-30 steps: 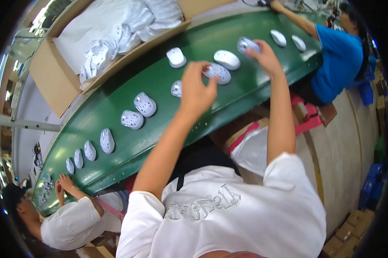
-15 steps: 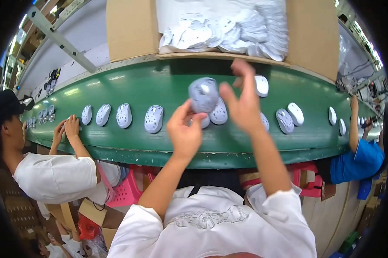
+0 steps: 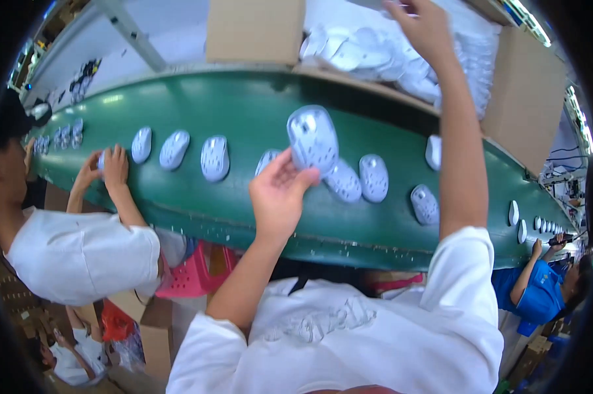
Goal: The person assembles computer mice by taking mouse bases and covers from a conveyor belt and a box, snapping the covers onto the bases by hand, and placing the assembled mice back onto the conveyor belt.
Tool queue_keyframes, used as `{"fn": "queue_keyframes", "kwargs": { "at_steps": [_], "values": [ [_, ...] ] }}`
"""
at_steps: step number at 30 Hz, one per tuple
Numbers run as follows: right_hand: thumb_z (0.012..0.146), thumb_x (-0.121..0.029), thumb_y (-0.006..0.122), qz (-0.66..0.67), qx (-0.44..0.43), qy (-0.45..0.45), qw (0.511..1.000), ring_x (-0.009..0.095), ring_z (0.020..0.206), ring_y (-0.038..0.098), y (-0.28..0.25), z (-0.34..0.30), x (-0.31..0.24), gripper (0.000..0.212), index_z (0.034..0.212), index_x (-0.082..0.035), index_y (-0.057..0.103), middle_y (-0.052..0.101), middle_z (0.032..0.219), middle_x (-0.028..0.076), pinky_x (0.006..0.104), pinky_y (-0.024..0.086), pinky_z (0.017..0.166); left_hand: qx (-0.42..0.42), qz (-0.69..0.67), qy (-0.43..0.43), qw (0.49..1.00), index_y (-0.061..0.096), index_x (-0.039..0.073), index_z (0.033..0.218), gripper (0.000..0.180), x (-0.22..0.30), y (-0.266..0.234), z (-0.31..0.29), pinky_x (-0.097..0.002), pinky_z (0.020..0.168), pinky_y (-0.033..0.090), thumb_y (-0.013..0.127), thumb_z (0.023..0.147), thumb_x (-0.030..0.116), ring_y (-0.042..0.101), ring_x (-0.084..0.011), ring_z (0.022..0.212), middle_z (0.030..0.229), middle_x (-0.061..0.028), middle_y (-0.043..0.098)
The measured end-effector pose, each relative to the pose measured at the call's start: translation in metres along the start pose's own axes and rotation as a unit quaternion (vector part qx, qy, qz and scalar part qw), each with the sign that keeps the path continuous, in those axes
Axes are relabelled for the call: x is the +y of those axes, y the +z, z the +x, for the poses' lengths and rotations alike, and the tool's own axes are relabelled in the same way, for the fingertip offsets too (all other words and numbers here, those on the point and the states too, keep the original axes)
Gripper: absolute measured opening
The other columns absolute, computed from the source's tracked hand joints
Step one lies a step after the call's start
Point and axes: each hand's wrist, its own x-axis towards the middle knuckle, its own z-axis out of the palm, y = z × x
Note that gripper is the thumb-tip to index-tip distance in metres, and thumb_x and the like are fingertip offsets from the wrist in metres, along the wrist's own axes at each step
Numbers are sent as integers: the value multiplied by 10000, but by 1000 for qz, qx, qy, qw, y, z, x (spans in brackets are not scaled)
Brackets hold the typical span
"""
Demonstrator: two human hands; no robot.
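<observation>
My left hand (image 3: 280, 194) grips a pale computer mouse (image 3: 315, 141) with dark spots, held tilted above the green belt. Its thumb and fingers pinch the lower end. My right hand (image 3: 424, 29) is raised over the open cardboard box (image 3: 257, 29), its fingers blurred at the picture's top edge. A smeared grey shape lies beside those fingertips; whether they hold it I cannot tell. White curved pieces (image 3: 355, 52) are heaped in the box. Under the held mouse, two similar spotted mice (image 3: 374, 178) lie on the belt, and another (image 3: 266, 161) is partly behind my left hand.
Several spotted mice (image 3: 215, 159) lie along the green belt (image 3: 244, 98) on the left, one (image 3: 425, 205) on the right. A plain white mouse (image 3: 434, 152) sits beside my right forearm. Co-workers sit at left, in a white shirt (image 3: 86, 253), and right, in blue (image 3: 539, 289).
My right hand has moved up and away from the held mouse to over the box. My left hand still holds the mouse, now with its spotted face showing clearly. The view has turned.
</observation>
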Motion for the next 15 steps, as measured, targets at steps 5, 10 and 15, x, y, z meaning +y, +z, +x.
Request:
{"fn": "queue_keyframes", "kwargs": {
  "at_steps": [5, 10, 15],
  "values": [
    [665, 34, 764, 130, 247, -100, 955, 194, 711, 682, -21, -152, -94, 266, 908, -11, 665, 734, 981, 116, 269, 544, 637, -15, -51, 47, 997, 569, -119, 1198, 434, 14, 26, -10, -265, 763, 576, 705, 786, -103, 665, -185, 841, 987, -180, 683],
    [680, 50, 766, 212, 251, -5, 944, 259, 899, 708, -5, -220, -127, 268, 905, 8, 626, 698, 1120, 184, 286, 572, 742, -26, -30, 71, 997, 592, -104, 1168, 418, 0, 35, -35, -271, 763, 569, 726, 773, -98, 658, -182, 841, 985, -173, 684],
    [734, 24, 762, 354, 161, 85, 917, 259, 995, 687, -36, -250, -134, 243, 938, 24, 631, 677, 1169, 189, 303, 563, 823, -34, -6, 106, 994, 620, -79, 1123, 413, 2, 34, -64, -254, 745, 570, 753, 732, -104, 668, -169, 809, 942, -159, 693]
  ]
}}
